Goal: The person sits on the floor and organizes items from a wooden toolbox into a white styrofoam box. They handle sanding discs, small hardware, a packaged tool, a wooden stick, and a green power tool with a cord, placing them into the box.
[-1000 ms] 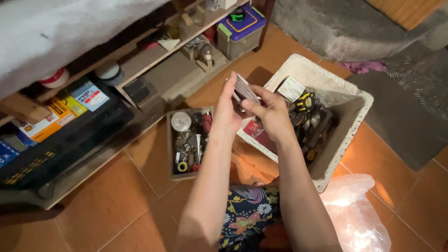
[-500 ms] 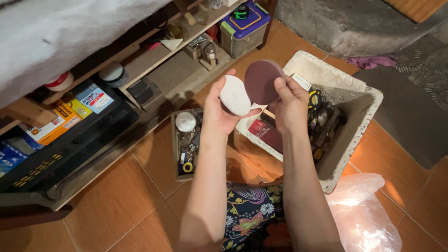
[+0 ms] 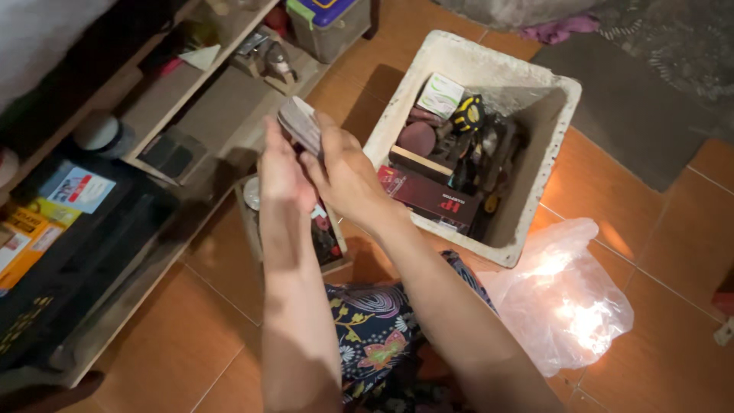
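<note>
Orange-brown tiles cover the floor [image 3: 191, 336], and the person sits low on it with both arms reaching forward. At the left stands a wooden shelf unit [image 3: 191, 99] with a black crate [image 3: 84, 260] in its lower part, which holds coloured packets. At the right of the hands stands a white foam box [image 3: 489, 57], square and open at the top; inside it lie a dark red carton [image 3: 428, 195], a maroon round disc [image 3: 417, 138], a small white and green packet [image 3: 440, 93] and some dark tools. A clear plastic bag [image 3: 566, 298] lies on the tiles just beside this box. Under the hands sits a small wooden tray [image 3: 248, 222] with little parts, mostly hidden by the arms. The left hand [image 3: 281, 172] and the right hand [image 3: 344, 172] are held together above the tray, and both close their fingers around a thin stack of sanding discs [image 3: 300, 124], seen from the edge. The stack stands tilted, up in the air, between the shelf unit and the foam box.
</note>
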